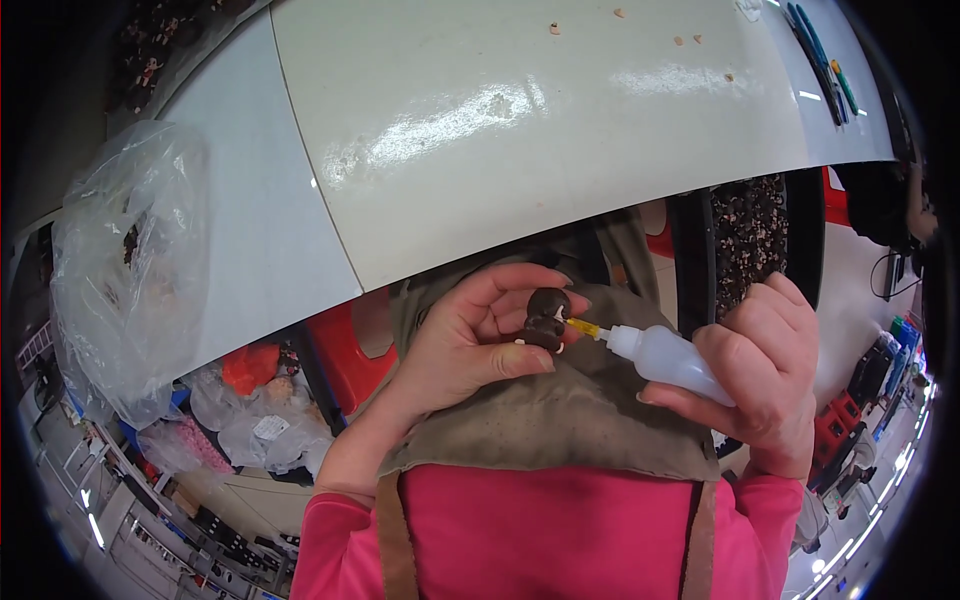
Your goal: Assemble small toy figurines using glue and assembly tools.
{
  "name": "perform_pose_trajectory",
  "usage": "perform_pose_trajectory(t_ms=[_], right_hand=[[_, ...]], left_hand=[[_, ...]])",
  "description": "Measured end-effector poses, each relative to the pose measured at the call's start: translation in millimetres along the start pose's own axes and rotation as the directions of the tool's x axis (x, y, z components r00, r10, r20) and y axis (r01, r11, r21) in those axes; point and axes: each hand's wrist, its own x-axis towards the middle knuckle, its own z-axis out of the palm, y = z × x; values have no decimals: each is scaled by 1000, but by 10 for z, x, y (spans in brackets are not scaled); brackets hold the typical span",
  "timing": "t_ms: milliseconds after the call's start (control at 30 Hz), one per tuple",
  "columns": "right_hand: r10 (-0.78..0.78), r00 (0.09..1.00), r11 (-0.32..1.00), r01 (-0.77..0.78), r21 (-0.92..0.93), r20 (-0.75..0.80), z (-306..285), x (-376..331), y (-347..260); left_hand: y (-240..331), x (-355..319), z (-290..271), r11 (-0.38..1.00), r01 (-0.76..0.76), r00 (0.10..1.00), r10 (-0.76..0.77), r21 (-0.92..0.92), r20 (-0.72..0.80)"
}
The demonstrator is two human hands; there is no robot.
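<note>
Between the fingers and thumb of my left hand point(475, 330) is a small dark brown figurine point(545, 318) with pale parts, held over my lap. My right hand point(760, 365) is wrapped round a translucent white squeeze bottle point(672, 362). The bottle lies tilted, and its yellow needle tip point(584, 327) points left, at or very close to the figurine's right side. Whether the tip touches the figurine I cannot tell. No liquid can be made out at the tip.
Ahead lies a glossy pale table point(560, 120) with small crumbs and several pens point(822, 62) at its far right. A clear plastic bag point(135, 270) hangs over its left edge. Many small dark pieces fill a black tray point(748, 240) on the right. Filled bags point(265, 415) sit lower left.
</note>
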Motion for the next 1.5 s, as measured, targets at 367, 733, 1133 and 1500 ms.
perform_pose_trajectory(t_ms=[367, 733, 1133, 1500], right_hand=[[39, 998, 996, -43, -84, -53, -361, -24, -75], [613, 626, 738, -236, 633, -482, -396, 244, 1536], [368, 454, 911, -350, 217, -811, -379, 425, 1791], [153, 852, 680, 277, 679, -501, 374, 721, 658]], left_hand=[[238, 157, 278, 998, -64, 998, 64, 20, -7], [672, 307, 624, 912, -340, 930, 363, 229, -63], [923, 727, 780, 926, -205, 964, 247, 316, -98], [998, 824, 754, 952, -169, 984, 177, 254, -8]])
